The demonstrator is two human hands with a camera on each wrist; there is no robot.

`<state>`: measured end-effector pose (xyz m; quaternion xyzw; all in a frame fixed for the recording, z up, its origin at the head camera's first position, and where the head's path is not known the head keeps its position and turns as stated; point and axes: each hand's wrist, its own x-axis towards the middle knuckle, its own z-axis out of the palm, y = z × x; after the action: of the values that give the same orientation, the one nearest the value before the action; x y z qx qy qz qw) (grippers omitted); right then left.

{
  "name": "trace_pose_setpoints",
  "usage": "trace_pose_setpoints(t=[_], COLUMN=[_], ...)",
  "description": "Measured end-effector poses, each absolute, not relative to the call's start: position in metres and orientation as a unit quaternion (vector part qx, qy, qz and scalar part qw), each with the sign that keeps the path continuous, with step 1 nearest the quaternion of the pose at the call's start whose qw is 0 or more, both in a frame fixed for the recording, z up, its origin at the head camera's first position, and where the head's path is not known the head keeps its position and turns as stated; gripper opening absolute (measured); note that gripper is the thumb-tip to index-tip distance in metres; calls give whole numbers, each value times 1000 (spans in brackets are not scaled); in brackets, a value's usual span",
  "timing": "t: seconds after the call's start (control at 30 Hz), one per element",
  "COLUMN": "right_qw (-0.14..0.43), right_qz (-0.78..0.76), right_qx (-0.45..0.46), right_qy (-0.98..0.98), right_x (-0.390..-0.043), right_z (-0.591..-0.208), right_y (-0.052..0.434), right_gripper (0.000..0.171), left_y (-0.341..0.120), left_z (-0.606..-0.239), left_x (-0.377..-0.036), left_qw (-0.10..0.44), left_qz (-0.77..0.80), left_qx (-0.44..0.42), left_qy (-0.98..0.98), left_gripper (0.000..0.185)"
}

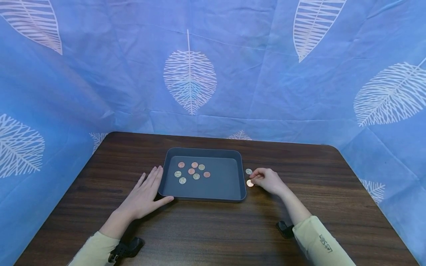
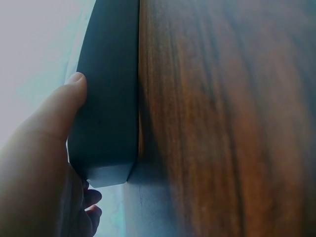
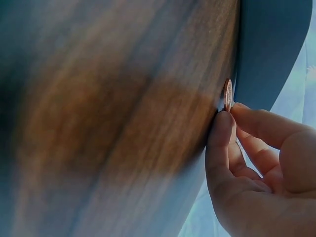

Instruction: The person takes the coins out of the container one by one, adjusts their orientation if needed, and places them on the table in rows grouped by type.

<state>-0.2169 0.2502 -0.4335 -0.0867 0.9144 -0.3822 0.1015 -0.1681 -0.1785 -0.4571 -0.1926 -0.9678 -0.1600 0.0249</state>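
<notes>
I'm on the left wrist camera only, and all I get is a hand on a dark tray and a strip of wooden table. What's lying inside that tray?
Observer: Eight coins lie in the tray, four copper and four silver.
Operator: And the other hand?
Observer: The right hand is just outside the tray's right wall, pinching the edge of a copper coin.
Operator: Anything else loose over there?
Observer: Yes, a silver coin on the table, close to that hand's fingers.
</notes>
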Motion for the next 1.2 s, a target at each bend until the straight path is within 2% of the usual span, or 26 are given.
trace_pose_setpoints(t=[0.4,0.63,0.9,1.2], right_qw=[90,64,67,58], right_qz=[-386,-446,-505,-492], right_qx=[-83,-72,-84,-118], right_qy=[914,890,856,861], right_x=[-215,-215,-213,-215], right_z=[-431,-427,-417,-415], right_y=[248,241,214,174], right_gripper=[14,24,30,24], left_y=[-177,-177,-179,-178], left_z=[-457,-457,-459,-458], left_x=[-169,-168,-168,-168], left_qw=[13,20,19,11], left_qz=[-154,-157,-160,-161], left_qx=[-188,-190,-191,-187], left_qy=[-970,-969,-968,-969], left_gripper=[107,107,105,107])
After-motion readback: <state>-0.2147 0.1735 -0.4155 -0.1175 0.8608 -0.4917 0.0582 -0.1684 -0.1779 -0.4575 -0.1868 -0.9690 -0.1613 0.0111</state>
